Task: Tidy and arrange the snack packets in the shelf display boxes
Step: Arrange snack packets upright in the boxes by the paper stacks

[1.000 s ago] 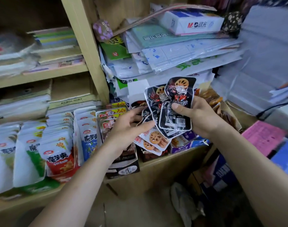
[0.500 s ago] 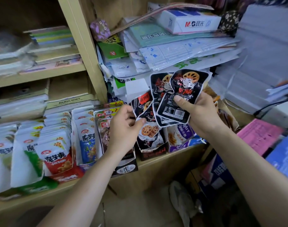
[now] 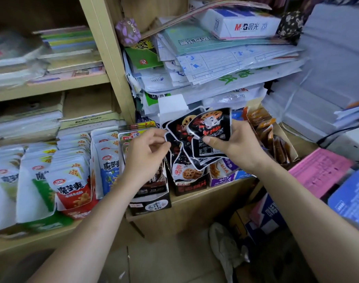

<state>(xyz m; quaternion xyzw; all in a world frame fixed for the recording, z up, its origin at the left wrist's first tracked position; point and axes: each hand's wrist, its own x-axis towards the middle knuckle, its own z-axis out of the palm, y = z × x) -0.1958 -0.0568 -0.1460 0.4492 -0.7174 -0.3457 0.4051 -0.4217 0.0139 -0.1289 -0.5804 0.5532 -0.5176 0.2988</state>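
Your left hand (image 3: 148, 154) pinches the left edge of the fanned lotus-root packets (image 3: 207, 127); your right hand (image 3: 241, 146) clamps the bunch, held above the black display box (image 3: 191, 185). You're likely squaring the fan. Next, align edges and slot it in upright.

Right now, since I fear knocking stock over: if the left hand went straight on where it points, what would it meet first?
The black packets fanned in the right hand; the left hand points at their left edge, perhaps touching.
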